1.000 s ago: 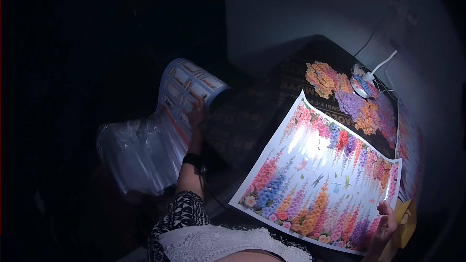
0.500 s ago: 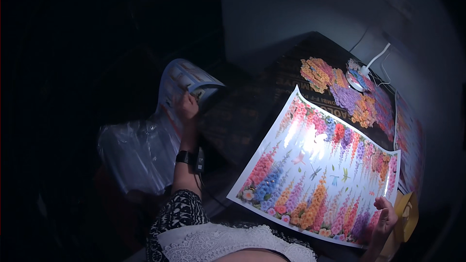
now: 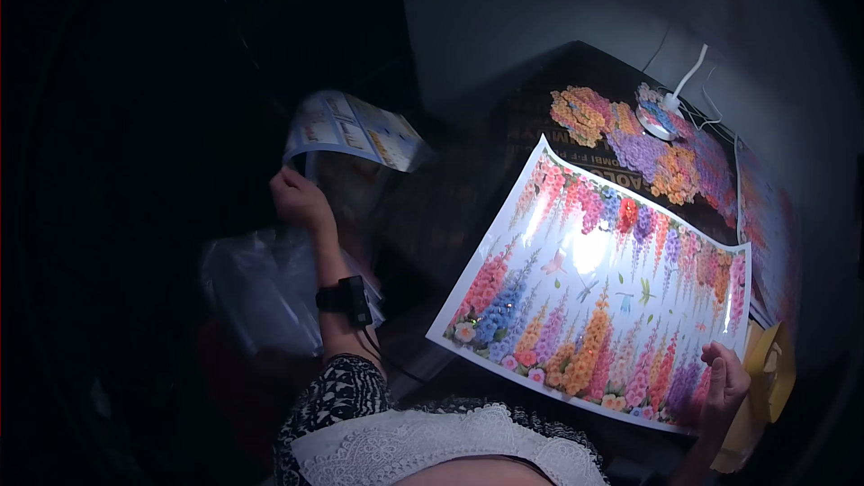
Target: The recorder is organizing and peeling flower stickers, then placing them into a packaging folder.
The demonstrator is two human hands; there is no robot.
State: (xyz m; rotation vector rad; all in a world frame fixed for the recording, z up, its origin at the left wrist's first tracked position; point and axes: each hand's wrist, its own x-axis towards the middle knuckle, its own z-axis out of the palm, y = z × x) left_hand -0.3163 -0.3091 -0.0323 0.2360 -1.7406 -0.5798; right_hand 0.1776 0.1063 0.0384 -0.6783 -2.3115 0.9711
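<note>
On the left, my left hand (image 3: 301, 201) is closed at the edge of a glossy printed sheet (image 3: 346, 126) with blue borders and small pictures. That sheet curls over and away from the hand, its far end blurred. My right hand (image 3: 725, 387) grips the lower right edge of a large glossy floral sheet (image 3: 594, 306), fingers bent around the margin. Tall flowers in pink, orange, blue and purple line its long sides, with dragonflies between them. A bright glare hides part of its middle. My left wrist carries a black strapped device (image 3: 346, 301).
Clear plastic sleeves (image 3: 261, 292) lie below my left hand. Behind the floral sheet stands a dark box (image 3: 558, 81) bearing cut-out flower shapes (image 3: 639, 162) and a white round device (image 3: 660, 121) with a cable. More floral sheets (image 3: 765, 225) and a yellow curved item (image 3: 772, 373) are at the right.
My left hand has moved left and slightly nearer, and the printed sheet has swung over so more of its pictures show. The floral sheet stays in my right hand as the view shifts slightly.
</note>
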